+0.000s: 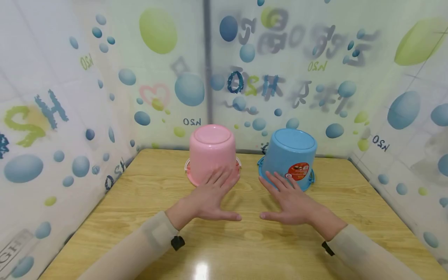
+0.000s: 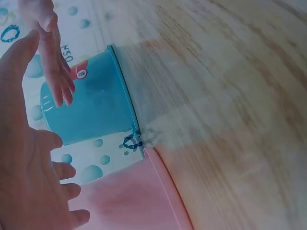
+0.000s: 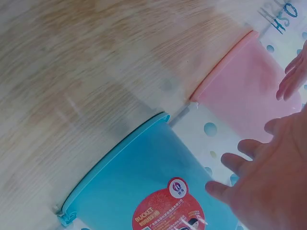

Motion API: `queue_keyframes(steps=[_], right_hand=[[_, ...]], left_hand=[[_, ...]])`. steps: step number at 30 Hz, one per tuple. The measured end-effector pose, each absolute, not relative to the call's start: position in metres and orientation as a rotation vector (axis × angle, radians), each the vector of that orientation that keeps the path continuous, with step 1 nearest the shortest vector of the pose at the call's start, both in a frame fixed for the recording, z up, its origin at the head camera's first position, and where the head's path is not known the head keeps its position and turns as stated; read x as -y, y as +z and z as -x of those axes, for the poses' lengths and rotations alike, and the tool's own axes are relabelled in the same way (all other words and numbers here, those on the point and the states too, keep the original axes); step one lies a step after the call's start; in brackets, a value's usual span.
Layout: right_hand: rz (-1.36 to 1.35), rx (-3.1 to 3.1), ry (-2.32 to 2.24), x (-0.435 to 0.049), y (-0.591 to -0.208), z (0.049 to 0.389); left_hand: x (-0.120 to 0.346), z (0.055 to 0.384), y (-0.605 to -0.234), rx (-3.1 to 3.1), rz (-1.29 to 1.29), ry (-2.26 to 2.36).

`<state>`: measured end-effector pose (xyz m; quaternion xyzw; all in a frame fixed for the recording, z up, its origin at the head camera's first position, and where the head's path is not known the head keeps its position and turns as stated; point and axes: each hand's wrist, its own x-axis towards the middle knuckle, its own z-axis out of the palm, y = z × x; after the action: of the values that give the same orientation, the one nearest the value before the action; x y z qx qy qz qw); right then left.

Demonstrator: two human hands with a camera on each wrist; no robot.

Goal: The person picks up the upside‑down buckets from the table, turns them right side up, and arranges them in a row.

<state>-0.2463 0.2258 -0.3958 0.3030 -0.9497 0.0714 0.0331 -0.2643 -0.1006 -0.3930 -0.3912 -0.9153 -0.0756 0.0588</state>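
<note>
A pink bucket (image 1: 212, 149) stands upside down on the wooden table, its rim and white handle at the bottom. To its right a blue bucket (image 1: 288, 155), also upturned, carries a red oval label (image 3: 168, 211) on its side. My left hand (image 1: 213, 196), palm down with fingers spread, hovers in front of the pink bucket and overlaps its lower part in the head view. In the same way my right hand (image 1: 290, 200) is held before the blue bucket, fingers straight and apart. Both hands hold nothing, and their thumbs point toward each other.
The wooden table (image 1: 252, 237) reaches back to a white curtain (image 1: 190, 42) printed with blue and green dots and letters. Similar printed sheets close in the left and right sides. A black band piece (image 1: 177, 243) hangs under the left sleeve.
</note>
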Motion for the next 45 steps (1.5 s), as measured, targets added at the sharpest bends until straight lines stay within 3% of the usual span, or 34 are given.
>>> queue_keyframes(steps=[10,23,32,45], right_hand=[[-1.028,2.906,0.378,-0.215,-0.391,0.259],[-0.99,3.102,0.549,-0.185,-0.389,0.296],[-0.917,3.169,0.601,-0.168,-0.396,0.326],[-0.785,3.257,0.637,-0.152,-0.408,0.363]], left_hand=[[0.111,0.267,-0.392,2.661,1.22,-0.378],[0.175,0.264,-0.391,2.766,0.964,-0.46],[0.214,0.285,-0.4,2.903,0.772,-0.482],[0.224,0.326,-0.411,3.098,0.617,-0.506]])
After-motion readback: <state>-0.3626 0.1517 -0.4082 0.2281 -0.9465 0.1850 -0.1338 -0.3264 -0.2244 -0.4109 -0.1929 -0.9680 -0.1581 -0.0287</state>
